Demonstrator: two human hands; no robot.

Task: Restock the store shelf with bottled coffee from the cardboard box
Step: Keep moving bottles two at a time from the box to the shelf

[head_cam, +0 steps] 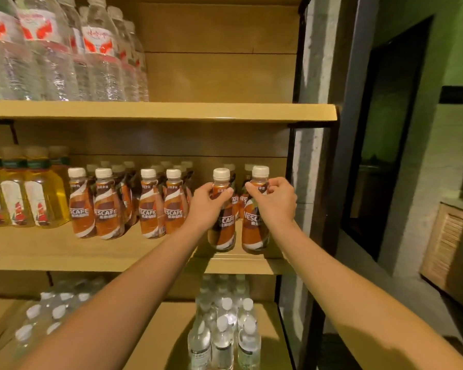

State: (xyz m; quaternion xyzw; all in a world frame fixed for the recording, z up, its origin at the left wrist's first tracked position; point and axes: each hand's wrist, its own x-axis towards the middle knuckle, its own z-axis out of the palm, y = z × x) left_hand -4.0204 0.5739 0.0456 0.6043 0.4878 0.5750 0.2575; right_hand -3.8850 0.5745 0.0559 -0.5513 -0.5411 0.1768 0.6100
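Two orange-and-brown coffee bottles with white caps stand at the right end of the middle shelf point(64, 252). My left hand point(207, 202) grips the upper part of the left coffee bottle point(223, 231). My right hand point(274, 200) grips the upper part of the right coffee bottle point(255, 231). Both bottles are upright, near the shelf's front edge. Rows of several more coffee bottles point(150, 206) stand to the left and behind. The cardboard box is out of view.
Yellow drink bottles point(24, 193) fill the middle shelf's left end. Large water bottles point(64, 54) stand on the top shelf, small water bottles point(225, 332) on the bottom one. A black shelf post point(292, 209) and concrete pillar point(309, 182) close off the right side.
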